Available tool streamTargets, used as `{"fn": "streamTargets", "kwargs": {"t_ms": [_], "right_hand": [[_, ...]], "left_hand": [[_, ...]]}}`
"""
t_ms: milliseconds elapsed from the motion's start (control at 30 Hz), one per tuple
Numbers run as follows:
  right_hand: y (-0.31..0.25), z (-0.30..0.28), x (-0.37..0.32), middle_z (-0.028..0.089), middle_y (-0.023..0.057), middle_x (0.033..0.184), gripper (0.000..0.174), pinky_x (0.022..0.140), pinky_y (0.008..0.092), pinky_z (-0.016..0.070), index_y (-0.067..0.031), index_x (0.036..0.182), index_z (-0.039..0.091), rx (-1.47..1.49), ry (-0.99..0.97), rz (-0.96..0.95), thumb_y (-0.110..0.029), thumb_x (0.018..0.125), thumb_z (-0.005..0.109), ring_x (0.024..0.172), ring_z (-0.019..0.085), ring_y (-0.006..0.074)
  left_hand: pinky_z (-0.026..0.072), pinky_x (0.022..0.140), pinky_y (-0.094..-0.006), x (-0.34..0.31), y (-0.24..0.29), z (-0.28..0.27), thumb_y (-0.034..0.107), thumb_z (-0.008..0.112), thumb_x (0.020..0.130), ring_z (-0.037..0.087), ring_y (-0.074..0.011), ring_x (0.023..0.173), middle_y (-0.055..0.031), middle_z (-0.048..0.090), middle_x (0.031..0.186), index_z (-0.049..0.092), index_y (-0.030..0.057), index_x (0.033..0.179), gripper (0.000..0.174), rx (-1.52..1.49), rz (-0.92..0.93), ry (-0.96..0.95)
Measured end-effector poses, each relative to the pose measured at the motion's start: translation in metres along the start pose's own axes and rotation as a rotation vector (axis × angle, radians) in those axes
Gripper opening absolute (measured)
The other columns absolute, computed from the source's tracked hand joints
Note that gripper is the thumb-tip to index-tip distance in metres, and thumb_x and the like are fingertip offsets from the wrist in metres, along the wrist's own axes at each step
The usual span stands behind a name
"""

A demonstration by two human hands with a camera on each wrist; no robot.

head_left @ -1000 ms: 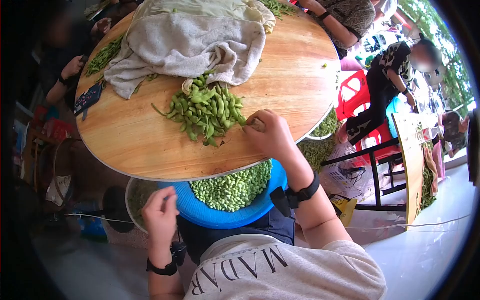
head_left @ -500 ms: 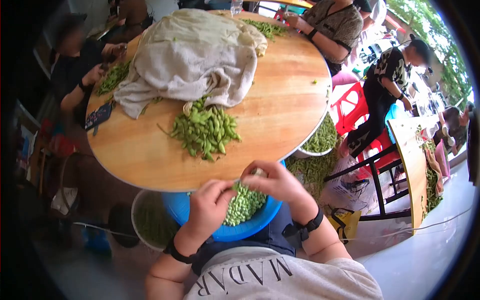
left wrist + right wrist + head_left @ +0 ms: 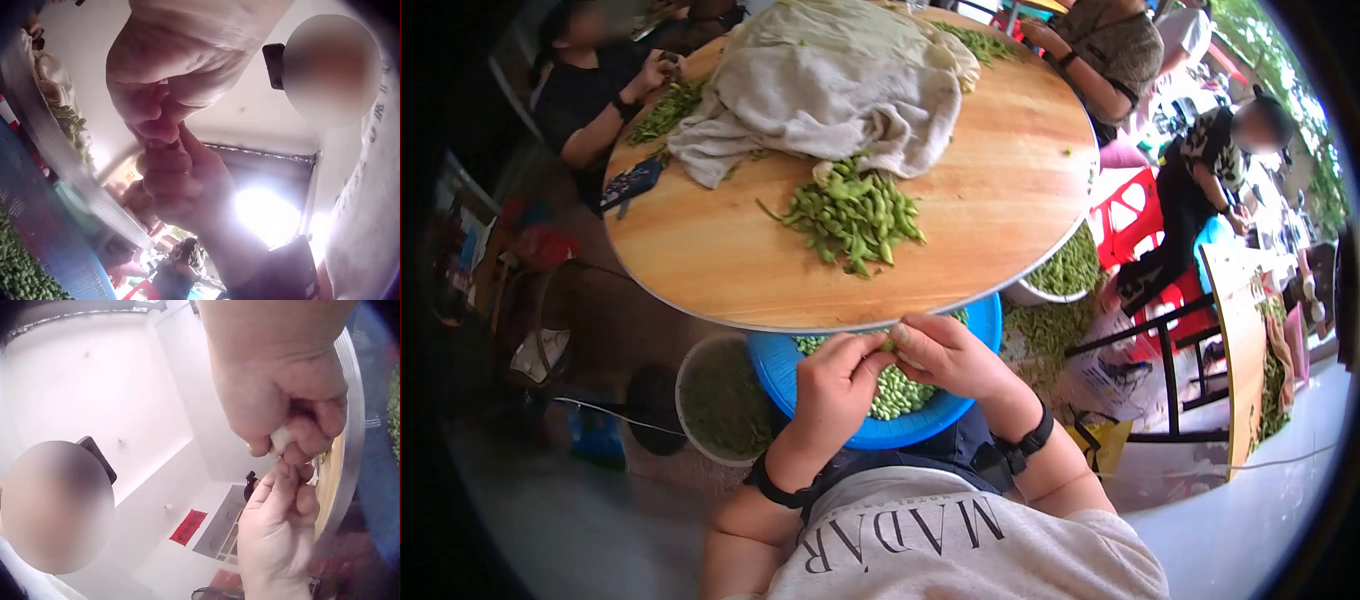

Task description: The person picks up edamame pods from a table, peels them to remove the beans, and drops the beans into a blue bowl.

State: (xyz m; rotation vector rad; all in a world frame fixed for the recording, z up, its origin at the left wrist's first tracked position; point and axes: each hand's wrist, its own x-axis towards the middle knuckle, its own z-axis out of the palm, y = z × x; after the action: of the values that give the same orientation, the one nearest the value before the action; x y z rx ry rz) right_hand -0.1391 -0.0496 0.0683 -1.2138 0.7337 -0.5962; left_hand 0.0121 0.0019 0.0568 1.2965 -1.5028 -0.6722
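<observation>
Over the blue basin (image 3: 772, 385), my left hand (image 3: 832, 390) and right hand (image 3: 950, 358) meet at the fingertips. Both pinch a small green pod (image 3: 888, 346), mostly hidden by the fingers. Shelled green beans (image 3: 900, 393) lie in the basin under them. Beyond the table edge, a heap of whole pods (image 3: 855, 215) sits on the wood. In the right wrist view my right hand (image 3: 281, 394) is above the left hand (image 3: 278, 531), with something whitish (image 3: 281, 436) at its curled fingers; what it is, I cannot tell.
The round table (image 3: 730, 265) rims the basin's far side and bears a pale cloth (image 3: 830, 100). A bucket (image 3: 685, 400) stands left of the basin, a tub of pods (image 3: 1065, 270) to the right. People sit around the table; another person (image 3: 1200, 170) is at the right.
My right hand has come back from the pod heap to the basin, and my left hand has moved right to meet it. Since half a second ago the fingertips have closed together on the pod.
</observation>
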Motion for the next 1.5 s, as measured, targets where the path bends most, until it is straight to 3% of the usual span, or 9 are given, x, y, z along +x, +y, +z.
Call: {"fn": "streamTargets", "kwargs": {"t_ms": [133,267,367,500,633,867,1100,1433,1500], "right_hand": [[0.0,0.003,0.002,0.045,-0.0025,0.059,0.027,0.046,0.0201,0.032,-0.0012,0.082,0.055,-0.122,-0.003,-0.011,-0.025,0.092,0.048,0.053,0.039,0.0045],[0.009,0.008,0.005,0.046,-0.0024,0.059,0.026,0.047,0.0202,0.0321,-0.0016,0.08,0.054,-0.071,0.061,0.002,-0.023,0.092,0.048,0.053,0.04,0.0045],[0.017,0.01,0.006,0.046,-0.0023,0.059,0.026,0.048,0.0205,0.033,-0.0023,0.076,0.052,-0.106,0.081,-0.029,-0.022,0.092,0.047,0.054,0.041,0.005],[0.017,0.012,0.004,0.046,-0.0023,0.059,0.026,0.048,0.0215,0.0337,-0.003,0.074,0.05,-0.205,0.056,-0.048,-0.022,0.091,0.048,0.055,0.04,0.0053],[0.021,0.008,0.0,0.046,0.007,0.055,0.024,0.046,0.0278,0.0355,0.0001,0.073,0.051,-0.501,-0.006,-0.298,-0.019,0.088,0.053,0.05,0.042,0.0126],[0.023,0.003,-0.004,0.049,0.0027,0.061,0.029,0.048,0.0243,0.0357,-0.0005,0.082,0.056,-0.495,0.09,-0.295,-0.027,0.078,0.068,0.057,0.043,0.008],[0.043,-0.004,0.0,0.057,-0.001,0.069,0.024,0.052,0.0199,0.0387,-0.0026,0.086,0.057,-0.312,-0.07,-0.248,-0.023,0.078,0.068,0.062,0.048,0.0033],[0.047,0.0,0.004,0.056,0.0031,0.065,0.023,0.053,0.0248,0.0431,-0.0012,0.09,0.057,-0.406,-0.024,-0.165,-0.01,0.071,0.065,0.061,0.052,0.0092],[0.042,0.005,0.005,0.057,0.0112,0.066,0.025,0.053,0.0281,0.0445,-0.001,0.089,0.056,-0.495,-0.004,-0.163,-0.01,0.068,0.065,0.06,0.056,0.0166]], "left_hand": [[0.0465,0.054,-0.0309,-0.003,-0.002,-0.001,-0.001,0.064,0.073,0.059,-0.0268,0.064,-0.0141,0.059,0.073,0.061,-0.0013,0.085,0.012,0.058,0.064,0.024],[0.0418,0.043,-0.0225,-0.007,-0.012,0.003,-0.004,0.061,0.077,0.054,-0.0103,0.047,-0.0074,0.059,0.07,0.061,-0.0021,0.087,0.01,0.066,0.121,0.093],[0.0406,0.042,-0.0215,-0.011,-0.02,0.005,-0.003,0.06,0.078,0.052,-0.0083,0.047,-0.0052,0.058,0.067,0.06,-0.0027,0.086,0.008,-0.061,0.033,0.092],[0.0349,0.04,-0.0191,-0.015,-0.021,-0.001,0.006,0.057,0.084,0.046,-0.0056,0.046,-0.0025,0.056,0.065,0.061,-0.002,0.087,0.009,-0.542,-0.423,-0.045],[0.0292,0.039,-0.019,-0.016,-0.027,-0.009,0.009,0.056,0.085,0.04,-0.0061,0.043,-0.0045,0.055,0.064,0.06,-0.0013,0.086,0.011,-0.944,-0.695,-0.083],[0.0344,0.041,-0.019,-0.028,-0.024,-0.001,0.008,0.063,0.079,0.047,-0.0083,0.046,-0.006,0.058,0.065,0.062,-0.0006,0.082,0.009,-0.919,-0.677,-0.094],[0.0384,0.041,-0.0208,-0.034,-0.03,0.0,0.008,0.059,0.08,0.05,-0.0124,0.045,-0.0106,0.059,0.066,0.058,0.0011,0.08,0.007,-1.114,-0.858,-0.029],[0.0396,0.044,-0.0186,-0.039,-0.033,-0.006,0.003,0.056,0.083,0.05,-0.0069,0.05,-0.0037,0.058,0.066,0.059,-0.0014,0.086,0.006,-0.592,-0.66,-0.113],[0.0399,0.045,-0.0187,-0.038,-0.034,-0.005,0.001,0.055,0.083,0.051,-0.0066,0.05,-0.0031,0.058,0.065,0.059,-0.0021,0.086,0.006,-0.507,-0.64,-0.122]]}}
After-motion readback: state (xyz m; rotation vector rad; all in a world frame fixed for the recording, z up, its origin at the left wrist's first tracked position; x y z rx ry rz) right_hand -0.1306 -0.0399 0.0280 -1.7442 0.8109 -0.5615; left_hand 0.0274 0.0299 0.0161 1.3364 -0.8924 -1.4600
